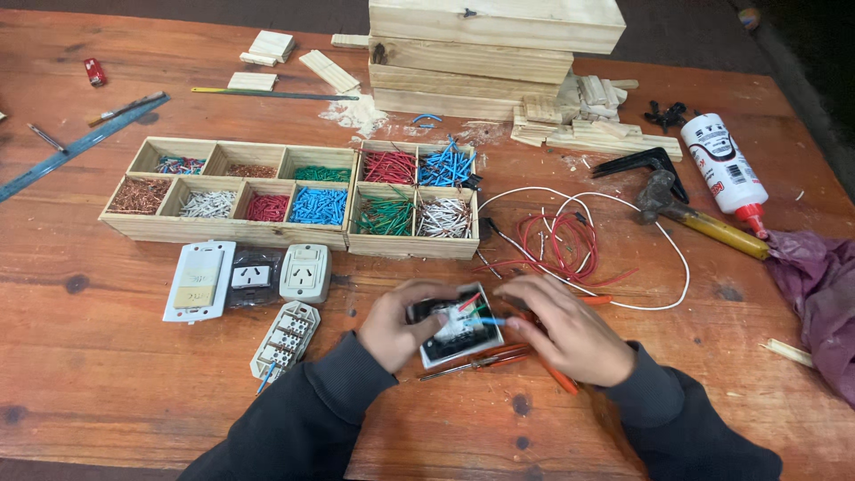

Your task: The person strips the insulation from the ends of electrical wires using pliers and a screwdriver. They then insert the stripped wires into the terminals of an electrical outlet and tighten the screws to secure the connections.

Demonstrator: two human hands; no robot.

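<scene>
Worn red-brown wooden table (107,374), cluttered; both hands, left hand (398,326) and right hand (566,331), gripping a socket module (458,331).

On the table (107,356), the socket module (459,334) sits between the left hand (396,325) and right hand (565,325), over the pliers (534,356). Compartment trays (294,196) lie behind, wall plates (249,278) to the left, loose wires (570,245) and hammer (695,214) behind-right.
</scene>
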